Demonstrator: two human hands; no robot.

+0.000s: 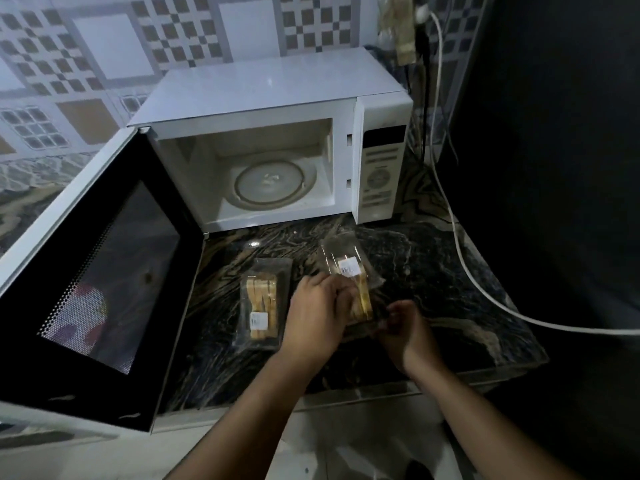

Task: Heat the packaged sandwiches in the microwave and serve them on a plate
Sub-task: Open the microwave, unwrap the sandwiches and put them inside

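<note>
Nearest the lens: right hand (403,329), fingers (393,311) curled and pinching the near end of the clear sandwich pack (353,289); left hand (317,311) closed over its left side, fingertips hidden against the film. Pack tilted up off the counter (450,271), near its middle. Probably opening or lifting it. Best to keep the pinch on the film seam, not the bread; support underneath with the left. Second sandwich pack (264,301) flat just to the left, untouched. Beyond, at the back edge, microwave (277,98) with door (104,271) swung wide, turntable (270,183) bare. No plate in view.
</note>
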